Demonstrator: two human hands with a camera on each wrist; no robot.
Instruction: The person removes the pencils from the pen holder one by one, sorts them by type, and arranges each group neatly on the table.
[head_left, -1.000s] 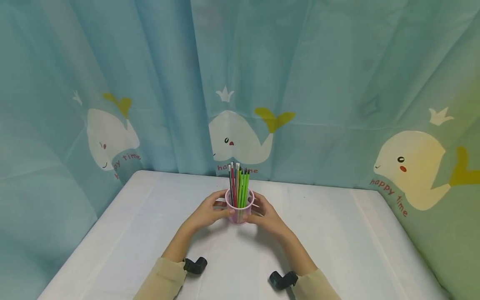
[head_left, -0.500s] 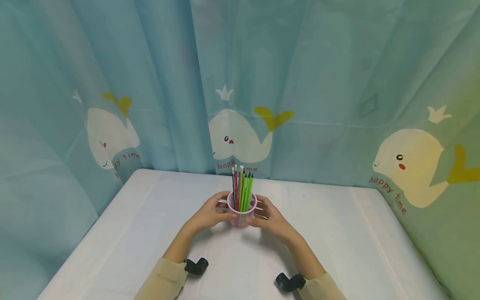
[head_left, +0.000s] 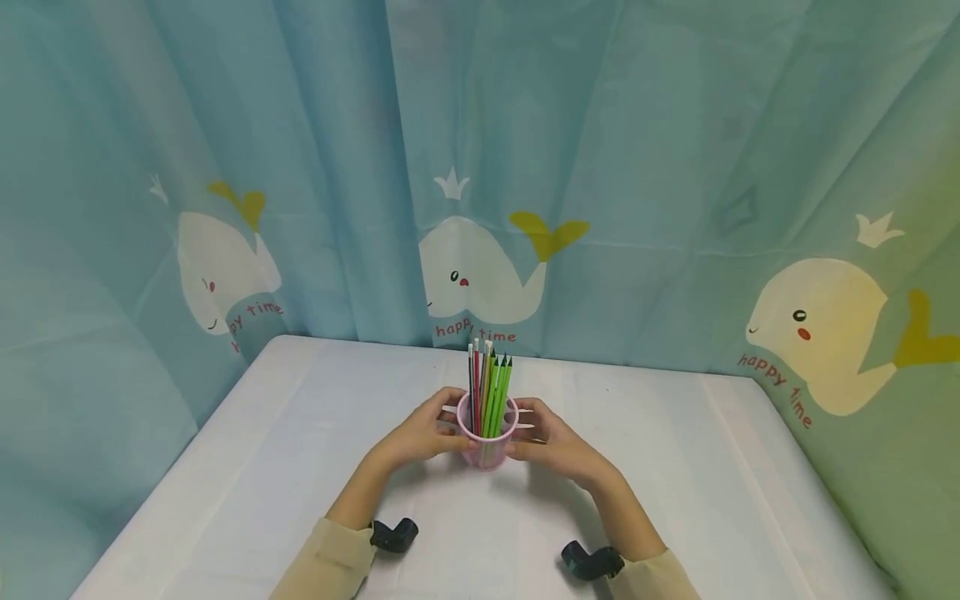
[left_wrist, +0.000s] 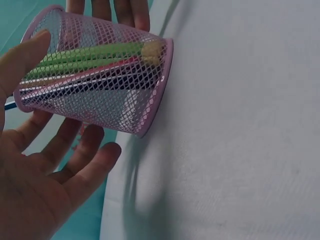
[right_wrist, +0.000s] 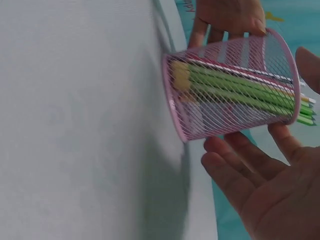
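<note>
The pink mesh cup (head_left: 486,457), upright over the white table (head_left: 300,533) — base contact unclear — holds green, red and black pencils (head_left: 498,400). The left hand (head_left: 417,433) grips its side at nine o'clock, the right hand (head_left: 558,446) at three — and beyond, at twelve, hangs a whale-printed blue-green curtain (head_left: 675,125).

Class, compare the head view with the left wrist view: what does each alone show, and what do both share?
Only the head view shows the beige cloth sleeves, the black angled wrist devices and the black tips of the slim green pencils.

Only the left wrist view shows the yellowish blunt ends near the base of the round pink mesh cup.

Both show the cup, with green pencils inside, between the left hand and the right hand, plus the white table and the blue-green curtain.
</note>
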